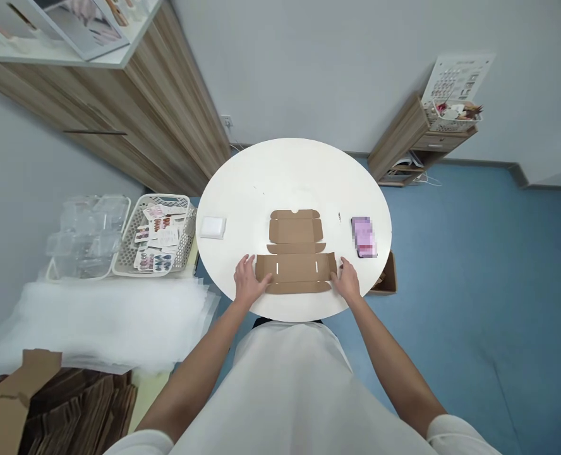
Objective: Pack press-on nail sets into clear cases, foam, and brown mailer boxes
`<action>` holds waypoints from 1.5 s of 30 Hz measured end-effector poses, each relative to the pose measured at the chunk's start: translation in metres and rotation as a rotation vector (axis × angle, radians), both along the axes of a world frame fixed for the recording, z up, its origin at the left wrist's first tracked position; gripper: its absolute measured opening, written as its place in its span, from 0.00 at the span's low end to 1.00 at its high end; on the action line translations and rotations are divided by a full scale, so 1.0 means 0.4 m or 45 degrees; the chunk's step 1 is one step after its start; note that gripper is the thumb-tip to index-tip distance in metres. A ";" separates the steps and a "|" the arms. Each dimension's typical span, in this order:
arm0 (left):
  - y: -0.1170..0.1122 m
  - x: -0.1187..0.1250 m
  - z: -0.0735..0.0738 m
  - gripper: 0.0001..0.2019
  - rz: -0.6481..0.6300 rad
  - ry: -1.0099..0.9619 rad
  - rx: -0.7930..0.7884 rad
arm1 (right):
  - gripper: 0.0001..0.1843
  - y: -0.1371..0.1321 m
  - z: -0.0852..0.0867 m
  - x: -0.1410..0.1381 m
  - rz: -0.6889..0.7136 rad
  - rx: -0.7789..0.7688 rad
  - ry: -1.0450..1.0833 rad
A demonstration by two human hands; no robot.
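A flat, unfolded brown cardboard box (295, 268) lies on the round white table (299, 174), its wide panel with two white slots nearest me. My left hand (250, 281) rests at the left side flap, fingers spread and thumb touching the cardboard. At the opposite flap is my right hand (347, 281), fingers apart, with its thumb by the cardboard edge. Both hands look open rather than wrapped round the box. A small white packet (213, 227) lies to the left, and a pinkish-purple item (364, 237), blurred by pixels, lies to the right.
On the left stand a white basket of cards (155, 237), clear plastic containers (88, 234) and stacked translucent sheets (100, 319). A carton of folded cardboard (76, 411) is at lower left. Beneath the table's right edge sits a brown bin (387, 278). A wooden cabinet (167, 95) stands behind.
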State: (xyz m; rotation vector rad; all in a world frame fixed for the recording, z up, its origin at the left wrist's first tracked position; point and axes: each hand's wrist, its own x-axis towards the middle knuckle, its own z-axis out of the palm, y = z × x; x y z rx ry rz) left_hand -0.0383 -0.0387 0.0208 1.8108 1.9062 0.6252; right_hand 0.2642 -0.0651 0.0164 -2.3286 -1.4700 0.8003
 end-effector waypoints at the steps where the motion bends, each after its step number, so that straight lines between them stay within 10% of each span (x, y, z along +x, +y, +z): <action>1: -0.012 0.007 0.010 0.35 -0.182 0.060 0.030 | 0.32 0.008 0.009 -0.007 0.026 0.049 -0.086; 6: -0.051 0.043 0.016 0.24 -0.797 0.177 -0.054 | 0.28 0.097 0.039 -0.051 0.131 0.112 -0.155; 21: -0.008 0.081 0.010 0.26 -0.781 0.450 -0.095 | 0.21 0.300 -0.045 -0.042 0.020 0.085 0.310; 31: 0.090 0.121 0.044 0.55 -0.699 0.720 -0.236 | 0.22 0.263 -0.020 -0.025 0.183 0.015 0.530; 37: 0.086 0.121 0.041 0.52 -0.731 0.767 -0.289 | 0.24 0.210 0.010 -0.038 0.416 0.001 0.246; 45: 0.066 0.103 0.046 0.46 -0.721 0.613 -0.192 | 0.55 0.079 0.043 -0.123 1.062 0.080 -0.332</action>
